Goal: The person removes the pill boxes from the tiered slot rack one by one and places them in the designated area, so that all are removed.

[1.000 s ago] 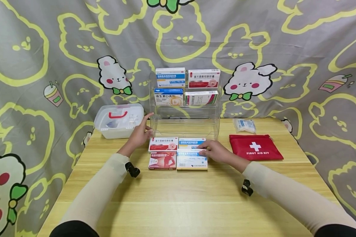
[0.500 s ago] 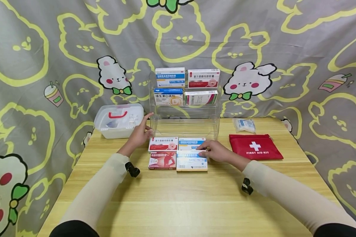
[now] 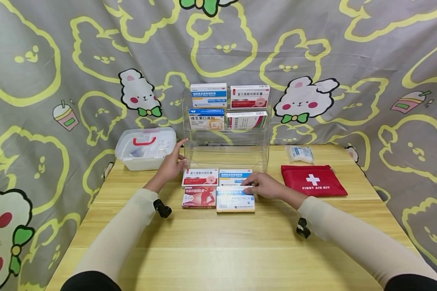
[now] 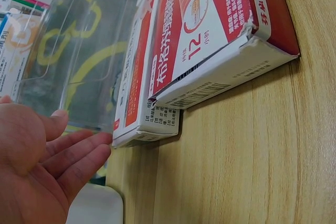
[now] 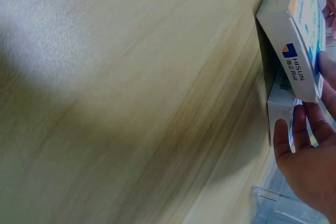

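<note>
My right hand (image 3: 266, 186) pinches the upper right edge of a white-and-blue medicine box (image 3: 234, 201), thumb on its face and fingers beneath. In the right wrist view this box (image 5: 294, 61) is tilted, its far edge raised. Behind it lies another blue-and-white medicine box (image 3: 231, 176). To its left are a red medicine box (image 3: 199, 197) and a white-and-red medicine box (image 3: 200, 177). My left hand (image 3: 172, 165) is at the left side of a clear tiered stand (image 3: 227, 155), fingers loosely extended against it; exact contact is hard to tell.
Upper tiers of the stand hold several medicine boxes, among them a vitamin D box (image 3: 206, 120). A lidded clear case (image 3: 145, 149) with a red handle stands left. Rightward lie a red first aid pouch (image 3: 313, 182) and a small plastic packet (image 3: 300, 154).
The white-and-blue box in my right hand has tilted, and its near edge has shifted slightly toward me. My left hand stays in place at the stand.
</note>
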### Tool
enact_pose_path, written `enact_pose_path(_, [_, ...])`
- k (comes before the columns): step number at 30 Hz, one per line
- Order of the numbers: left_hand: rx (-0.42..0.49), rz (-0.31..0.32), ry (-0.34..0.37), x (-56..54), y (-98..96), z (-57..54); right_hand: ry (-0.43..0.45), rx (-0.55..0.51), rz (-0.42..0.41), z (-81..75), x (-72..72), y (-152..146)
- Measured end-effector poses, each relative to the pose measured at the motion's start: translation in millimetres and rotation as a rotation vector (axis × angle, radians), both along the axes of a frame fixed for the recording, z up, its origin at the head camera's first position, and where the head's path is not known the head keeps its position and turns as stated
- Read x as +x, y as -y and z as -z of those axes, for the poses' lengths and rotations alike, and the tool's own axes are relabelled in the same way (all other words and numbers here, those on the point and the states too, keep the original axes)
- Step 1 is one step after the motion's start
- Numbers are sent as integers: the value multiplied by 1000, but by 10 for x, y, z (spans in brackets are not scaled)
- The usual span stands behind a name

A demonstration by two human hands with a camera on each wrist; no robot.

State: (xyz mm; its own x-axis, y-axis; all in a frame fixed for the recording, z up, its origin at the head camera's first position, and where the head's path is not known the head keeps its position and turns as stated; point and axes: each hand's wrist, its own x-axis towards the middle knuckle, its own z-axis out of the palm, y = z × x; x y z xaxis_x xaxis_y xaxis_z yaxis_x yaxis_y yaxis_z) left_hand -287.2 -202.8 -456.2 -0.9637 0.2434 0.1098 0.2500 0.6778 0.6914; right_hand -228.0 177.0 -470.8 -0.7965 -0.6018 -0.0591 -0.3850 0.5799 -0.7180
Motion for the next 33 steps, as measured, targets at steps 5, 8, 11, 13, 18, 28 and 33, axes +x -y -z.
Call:
enact_pose_path(5, [4,4,-4,-5,6,10,13,-16,-8,10,-4,-8])
enact_pose_path(8, [6,3,-5,-9,8,17,18,-24,-8,31,-14,-10])
enact_pose_path(11, [5,3,-3,-10,6,19,25,-28,-1,36,-16,-8])
enact_pose_path(13, [4,2,-2,-11,6,21,32,-30,2,30,-10,-4])
enact_pose_path(18, [0,4,-7,-14,8,19,26,-34,-10,34,0,7])
enact_pose_path(28, [-10,0,-4,-14,5,11,-26,-12,19,60,14,71])
enact_pose_path(33, [-8,1,-5,-14,6,12,-34,-11,27,72,10,86])
